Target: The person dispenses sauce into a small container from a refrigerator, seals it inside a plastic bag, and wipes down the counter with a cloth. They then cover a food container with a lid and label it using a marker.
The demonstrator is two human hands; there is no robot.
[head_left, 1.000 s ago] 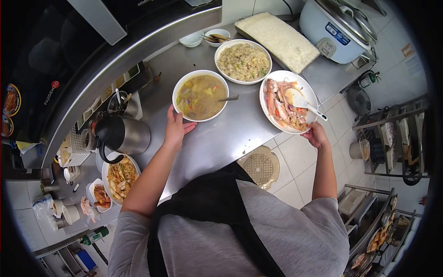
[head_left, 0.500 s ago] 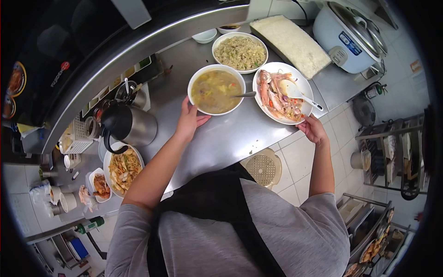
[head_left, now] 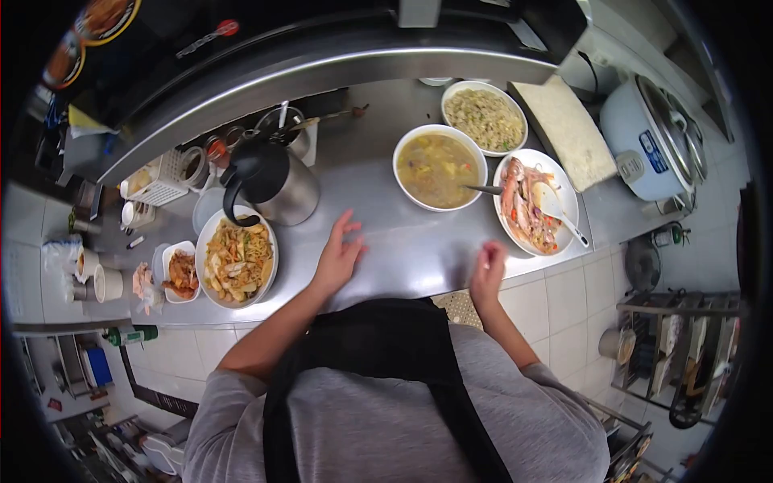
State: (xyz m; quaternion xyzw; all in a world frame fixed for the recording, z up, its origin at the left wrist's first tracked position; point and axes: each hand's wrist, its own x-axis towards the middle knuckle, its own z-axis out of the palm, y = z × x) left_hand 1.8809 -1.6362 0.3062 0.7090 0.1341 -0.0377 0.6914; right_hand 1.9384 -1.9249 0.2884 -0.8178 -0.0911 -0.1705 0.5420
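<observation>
My left hand (head_left: 341, 256) is over the steel counter (head_left: 378, 270), fingers apart and holding nothing, between the noodle plate and the soup bowl. Near the counter's front edge is my right hand (head_left: 488, 272), blurred, its fingers bent; whether they are closed is unclear. It touches no dish. The soup bowl (head_left: 439, 169) has a spoon handle over its right rim, reaching the plate of fish (head_left: 527, 205). A white spoon (head_left: 555, 211) lies on that plate. Behind them stands a plate of fried rice (head_left: 483, 118). The noodle plate (head_left: 238, 258) is at the left.
A steel jug (head_left: 282, 185) stands behind the noodle plate. Beside that plate is a small tub of fried food (head_left: 180, 272). At the right are a rice tray (head_left: 568, 133) and a rice cooker (head_left: 644, 145). A metal shelf (head_left: 366, 71) overhangs the counter's back.
Both hands have let go: the left has left the soup bowl and the right has left the fish plate. The view has turned toward the left.
</observation>
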